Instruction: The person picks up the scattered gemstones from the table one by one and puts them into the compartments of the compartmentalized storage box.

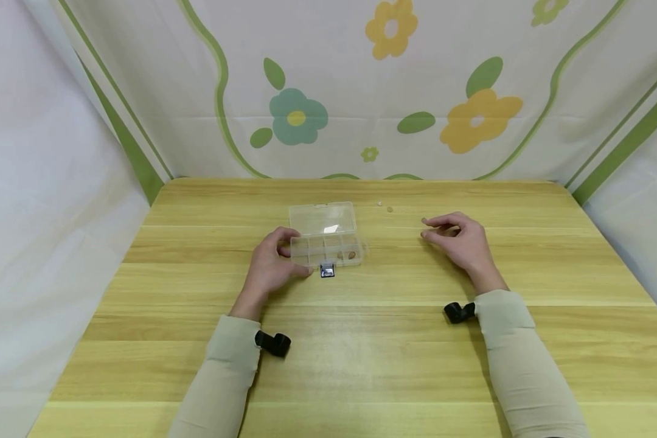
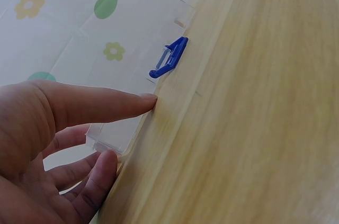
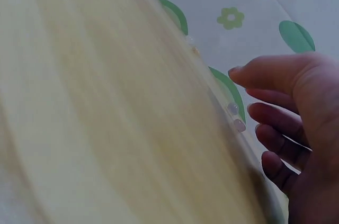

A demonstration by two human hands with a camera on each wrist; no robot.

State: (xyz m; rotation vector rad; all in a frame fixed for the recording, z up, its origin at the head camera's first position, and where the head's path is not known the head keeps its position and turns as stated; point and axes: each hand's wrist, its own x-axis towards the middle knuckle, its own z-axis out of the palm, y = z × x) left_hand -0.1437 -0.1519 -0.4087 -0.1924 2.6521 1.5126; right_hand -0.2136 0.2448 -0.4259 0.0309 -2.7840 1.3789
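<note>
A clear plastic compartment box (image 1: 316, 249) stands on the table with its lid (image 1: 322, 219) flipped back. My left hand (image 1: 274, 261) grips the box's left end, thumb along the front edge and fingers round the back corner. The blue latch (image 2: 170, 59) hangs at the front side in the left wrist view. A brown bead (image 1: 352, 255) lies in the rightmost front compartment. To the right of the box, my right hand (image 1: 460, 240) hovers low over the table, its fingers loosely bent and apart. Two pale beads (image 3: 236, 117) appear near its fingertips in the right wrist view.
A small tan bead (image 1: 390, 209) and a tiny pale one (image 1: 379, 204) lie behind and right of the box. The wooden table (image 1: 361, 353) ends at a flower-printed curtain (image 1: 339, 121). Black wrist cameras (image 1: 274, 344) sit on both sleeves.
</note>
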